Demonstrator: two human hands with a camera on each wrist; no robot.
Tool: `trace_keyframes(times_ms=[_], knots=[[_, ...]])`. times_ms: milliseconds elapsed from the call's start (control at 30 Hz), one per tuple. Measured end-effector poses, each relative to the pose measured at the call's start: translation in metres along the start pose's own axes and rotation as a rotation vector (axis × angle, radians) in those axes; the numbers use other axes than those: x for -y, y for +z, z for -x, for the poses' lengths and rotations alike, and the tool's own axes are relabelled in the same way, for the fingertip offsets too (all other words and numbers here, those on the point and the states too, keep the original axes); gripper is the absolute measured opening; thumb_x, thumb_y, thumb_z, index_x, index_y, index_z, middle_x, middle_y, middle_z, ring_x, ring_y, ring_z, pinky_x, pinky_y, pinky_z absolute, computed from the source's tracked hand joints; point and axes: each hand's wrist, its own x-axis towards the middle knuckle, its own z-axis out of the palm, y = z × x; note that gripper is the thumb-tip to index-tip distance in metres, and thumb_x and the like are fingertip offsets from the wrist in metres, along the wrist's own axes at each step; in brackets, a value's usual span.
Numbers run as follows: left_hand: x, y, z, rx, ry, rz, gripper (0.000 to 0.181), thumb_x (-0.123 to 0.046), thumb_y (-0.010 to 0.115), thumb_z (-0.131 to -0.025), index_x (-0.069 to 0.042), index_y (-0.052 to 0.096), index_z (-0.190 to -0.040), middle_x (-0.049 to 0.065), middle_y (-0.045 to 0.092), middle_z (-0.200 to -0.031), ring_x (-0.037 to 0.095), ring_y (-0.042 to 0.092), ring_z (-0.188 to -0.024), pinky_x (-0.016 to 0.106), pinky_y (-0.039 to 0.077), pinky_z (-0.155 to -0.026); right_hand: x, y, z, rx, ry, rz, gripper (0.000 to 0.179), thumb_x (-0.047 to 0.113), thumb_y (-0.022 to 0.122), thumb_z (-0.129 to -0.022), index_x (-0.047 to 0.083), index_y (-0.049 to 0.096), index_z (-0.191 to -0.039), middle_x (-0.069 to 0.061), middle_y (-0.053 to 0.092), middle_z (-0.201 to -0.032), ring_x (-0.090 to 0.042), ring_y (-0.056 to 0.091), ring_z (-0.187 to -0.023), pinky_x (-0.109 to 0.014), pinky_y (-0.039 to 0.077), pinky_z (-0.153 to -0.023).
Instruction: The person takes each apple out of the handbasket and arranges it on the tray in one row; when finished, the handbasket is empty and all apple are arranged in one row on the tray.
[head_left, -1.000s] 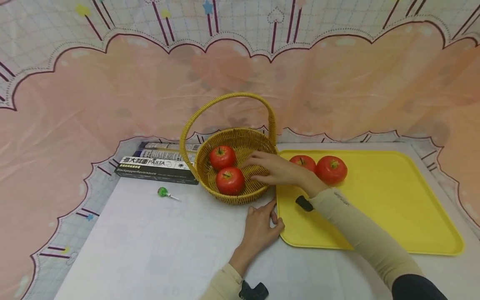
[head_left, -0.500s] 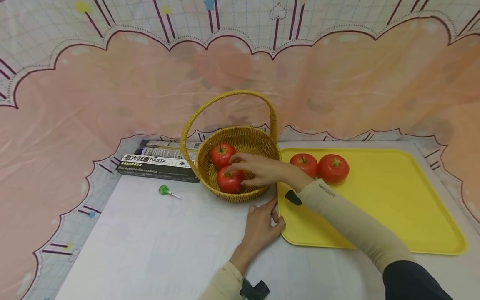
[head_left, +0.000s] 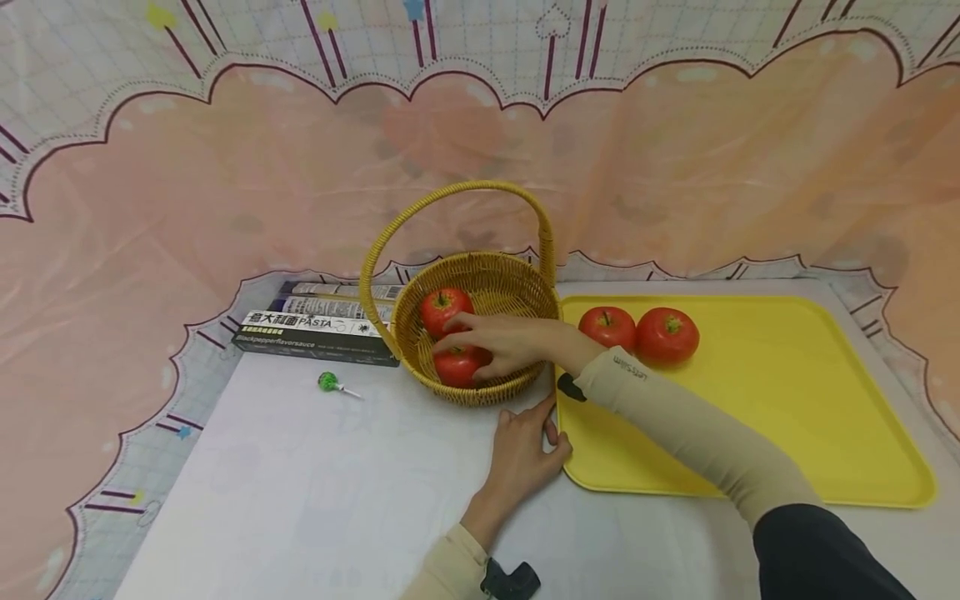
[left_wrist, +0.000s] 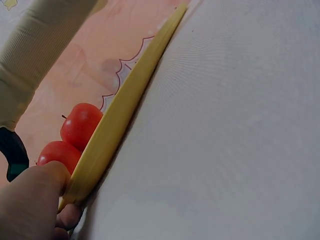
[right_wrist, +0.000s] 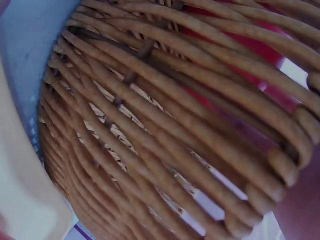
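Note:
In the head view, two red apples sit in a yellow wicker basket (head_left: 420, 375) with a tall handle. My right hand (head_left: 510, 340) reaches over the basket's right rim. Its fingers and thumb grip the front apple (head_left: 456, 367) from above, while the rear apple (head_left: 444, 308) lies just behind. The right wrist view is filled by the basket's weave (right_wrist: 150, 125), with red showing through. My left hand (head_left: 522, 454) pinches the near left corner of a yellow tray (head_left: 787, 400); the left wrist view has the thumb (left_wrist: 47, 180) above the tray edge and fingertips below.
Two more apples, a left one (head_left: 606, 327) and a right one (head_left: 667, 336), rest side by side at the tray's back left. Left of the basket lie a black-and-white pasta box (head_left: 315, 337) and dark packages behind it. A green lollipop (head_left: 327, 382) lies in front.
My right hand has moved left and down from the basket's right side onto the front apple, and its fingers have closed round it. The left hand stays at the tray corner.

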Motion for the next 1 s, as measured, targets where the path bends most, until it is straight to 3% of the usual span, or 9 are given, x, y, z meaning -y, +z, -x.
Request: trace_keyframes(times_ms=[300,600,833,1000], knots=[[-0.0011,0.0002,0.0003,0.012,-0.009,0.0,0.046,-0.02,0.06,-0.076,-0.011,0.062,-0.121,-0.014,0.053,-0.062,-0.001,0.049,-0.06,0.021,0.025,-0.068,0.0029,0.0016,-0.0026,0.027,0.015,0.001,0.062,0.031,0.063,-0.087,0.029,0.038,-0.143,-0.005,0.029,-0.145,-0.025,0.049,-0.12,-0.043,0.039,-0.103],[0.0005,0.0018,0.001,-0.003,-0.008,-0.029,0.037,-0.021,0.062,-0.075,-0.011,0.064,-0.11,-0.015,0.053,-0.063,-0.001,0.048,-0.06,0.021,0.024,-0.068,0.0042,0.005,-0.0059,0.02,0.039,0.018,0.062,0.036,0.065,-0.085,0.03,0.039,-0.142,-0.002,0.031,-0.143,-0.025,0.047,-0.123,-0.042,0.038,-0.105],[0.0007,0.0017,0.0012,0.004,-0.014,-0.029,0.036,-0.021,0.061,-0.076,-0.011,0.064,-0.111,-0.015,0.053,-0.063,-0.001,0.048,-0.061,0.021,0.025,-0.068,0.0042,0.0071,-0.0053,-0.011,0.031,0.033,0.059,0.036,0.066,-0.084,0.03,0.042,-0.138,0.0,0.035,-0.138,-0.021,0.049,-0.119,-0.039,0.04,-0.102],[0.0003,0.0005,0.0012,0.018,-0.019,-0.019,0.04,-0.022,0.061,-0.077,-0.011,0.063,-0.115,-0.015,0.053,-0.063,-0.001,0.047,-0.061,0.021,0.024,-0.068,0.0022,0.0071,-0.0017,-0.053,0.038,-0.03,0.057,0.033,0.067,-0.083,0.031,0.044,-0.136,0.0,0.035,-0.137,-0.021,0.05,-0.116,-0.039,0.042,-0.101]])
